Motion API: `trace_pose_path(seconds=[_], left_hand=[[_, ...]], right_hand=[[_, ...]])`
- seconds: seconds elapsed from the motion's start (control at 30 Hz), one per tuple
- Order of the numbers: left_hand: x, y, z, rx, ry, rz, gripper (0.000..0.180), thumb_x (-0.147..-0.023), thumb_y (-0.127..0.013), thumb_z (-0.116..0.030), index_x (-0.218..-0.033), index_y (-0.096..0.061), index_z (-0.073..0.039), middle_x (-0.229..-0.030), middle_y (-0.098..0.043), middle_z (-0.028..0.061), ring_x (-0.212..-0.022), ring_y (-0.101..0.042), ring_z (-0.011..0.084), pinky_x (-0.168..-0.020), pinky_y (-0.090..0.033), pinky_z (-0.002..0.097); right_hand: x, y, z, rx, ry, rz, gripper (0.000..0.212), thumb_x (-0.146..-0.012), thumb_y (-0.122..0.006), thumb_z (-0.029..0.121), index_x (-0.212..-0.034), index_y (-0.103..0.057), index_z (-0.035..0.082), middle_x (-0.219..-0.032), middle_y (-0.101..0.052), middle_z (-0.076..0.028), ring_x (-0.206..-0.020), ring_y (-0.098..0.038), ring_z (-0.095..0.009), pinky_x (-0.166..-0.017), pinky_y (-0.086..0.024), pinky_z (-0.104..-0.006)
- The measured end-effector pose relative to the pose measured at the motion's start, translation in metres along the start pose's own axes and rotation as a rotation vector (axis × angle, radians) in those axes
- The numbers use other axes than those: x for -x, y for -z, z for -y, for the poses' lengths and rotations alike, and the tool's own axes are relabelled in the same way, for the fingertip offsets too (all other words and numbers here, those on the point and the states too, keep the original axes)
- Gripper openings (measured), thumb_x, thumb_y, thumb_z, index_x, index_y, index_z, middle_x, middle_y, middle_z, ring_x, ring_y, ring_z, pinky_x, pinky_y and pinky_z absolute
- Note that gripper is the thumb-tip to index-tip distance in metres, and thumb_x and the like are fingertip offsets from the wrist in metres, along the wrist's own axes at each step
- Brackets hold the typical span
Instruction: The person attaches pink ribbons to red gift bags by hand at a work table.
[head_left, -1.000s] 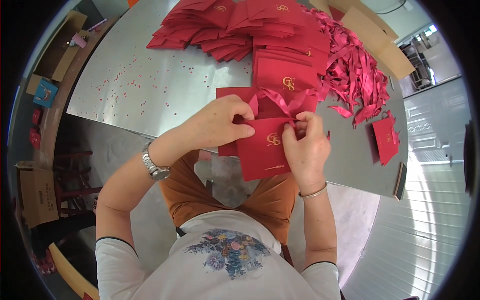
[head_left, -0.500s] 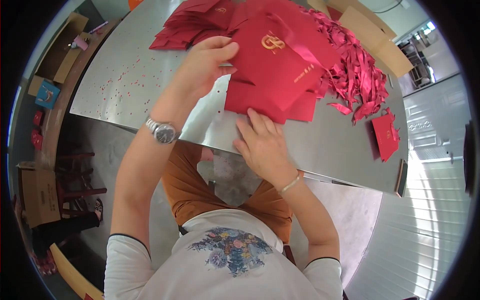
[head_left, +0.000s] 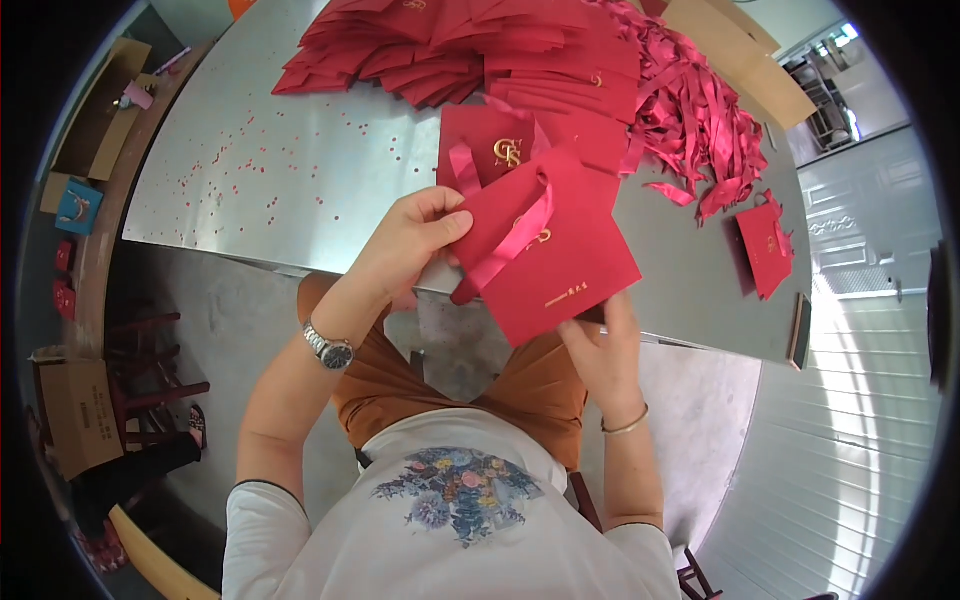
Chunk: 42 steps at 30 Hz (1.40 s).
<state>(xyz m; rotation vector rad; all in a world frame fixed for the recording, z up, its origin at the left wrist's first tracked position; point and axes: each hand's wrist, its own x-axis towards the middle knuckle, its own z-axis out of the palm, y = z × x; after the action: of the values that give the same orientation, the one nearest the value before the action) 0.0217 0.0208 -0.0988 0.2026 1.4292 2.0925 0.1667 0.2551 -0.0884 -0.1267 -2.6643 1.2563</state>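
A red paper gift bag [head_left: 585, 262] with a pink-red ribbon handle [head_left: 517, 240] and gold print is held tilted over the table's near edge. My left hand [head_left: 420, 236] pinches its left corner, thumb on top. At its lower right edge my right hand [head_left: 606, 352] grips it, with some fingers hidden behind the paper. Just beyond lies another red bag [head_left: 465, 128] with a ribbon, partly covered by the held one. Flat red bags [head_left: 400, 50] are piled at the far side, next to a heap of loose ribbons [head_left: 700, 115].
The metal table [head_left: 215, 205] is strewn with small red paper dots on its left. One red bag [head_left: 768, 248] stands near its right end. A cardboard box [head_left: 745, 62] is at the far right. Stools [head_left: 160, 395] stand on the floor to the left.
The bag in my left hand has come down toward me, off the pile. My right hand has left the tabletop and now grips the bag's lower edge.
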Motion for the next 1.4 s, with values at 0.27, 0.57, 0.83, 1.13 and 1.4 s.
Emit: trace_pose_path(seconds=[0.27, 0.57, 0.83, 1.13, 1.4], left_hand=[[0.002, -0.019, -0.009, -0.419, -0.052, -0.069, 0.017, -0.091, -0.064, -0.016, -0.099, -0.065, -0.002, -0.084, -0.063, -0.0010, -0.073, -0.054, 0.0059, -0.064, -0.046, 0.0224], [-0.002, -0.016, 0.004, -0.442, -0.122, -0.087, 0.018, -0.089, -0.066, -0.017, -0.100, -0.066, -0.002, -0.080, -0.063, -0.0005, -0.072, -0.054, 0.0053, -0.064, -0.046, 0.0228], [0.004, -0.016, 0.001, -0.583, -0.117, -0.100, 0.019, -0.086, -0.067, -0.015, -0.097, -0.066, 0.001, -0.083, -0.067, 0.0063, -0.076, -0.060, 0.0114, -0.072, -0.049, 0.0281], [0.011, -0.031, -0.014, -0.618, -0.067, -0.166, 0.020, -0.086, -0.066, -0.014, -0.097, -0.065, 0.003, -0.084, -0.067, 0.0097, -0.077, -0.062, 0.0146, -0.073, -0.049, 0.0295], [0.013, -0.031, -0.014, -0.640, -0.048, -0.189, 0.021, -0.086, -0.065, -0.014, -0.097, -0.066, 0.003, -0.085, -0.068, 0.0102, -0.077, -0.062, 0.0155, -0.073, -0.049, 0.0300]], right_hand=[[-0.025, 0.014, 0.037, 0.428, 0.617, -0.201, 0.039, -0.074, -0.066, 0.002, -0.113, -0.063, 0.002, -0.118, -0.062, -0.014, -0.112, -0.056, -0.029, -0.093, -0.045, -0.0417], [-0.063, -0.017, 0.057, 0.657, 1.019, 0.302, 0.006, -0.073, -0.061, 0.014, -0.077, -0.059, 0.010, -0.081, -0.055, -0.003, -0.087, -0.054, -0.018, -0.091, -0.043, -0.0382], [-0.044, 0.002, 0.048, -0.142, 0.490, 0.409, 0.013, -0.087, -0.061, 0.004, -0.099, -0.058, 0.003, -0.092, -0.061, -0.007, -0.081, -0.060, -0.018, -0.073, -0.048, -0.0327], [-0.044, 0.038, 0.041, -0.925, 0.331, 0.108, 0.050, -0.083, -0.077, 0.030, -0.114, -0.054, -0.001, -0.093, -0.058, -0.004, -0.080, -0.051, -0.014, -0.076, -0.043, -0.0291], [-0.055, 0.054, 0.058, -0.932, 0.532, -0.101, 0.041, -0.086, -0.074, 0.029, -0.114, -0.053, 0.006, -0.080, -0.048, 0.000, -0.069, -0.040, -0.013, -0.062, -0.029, -0.0340]])
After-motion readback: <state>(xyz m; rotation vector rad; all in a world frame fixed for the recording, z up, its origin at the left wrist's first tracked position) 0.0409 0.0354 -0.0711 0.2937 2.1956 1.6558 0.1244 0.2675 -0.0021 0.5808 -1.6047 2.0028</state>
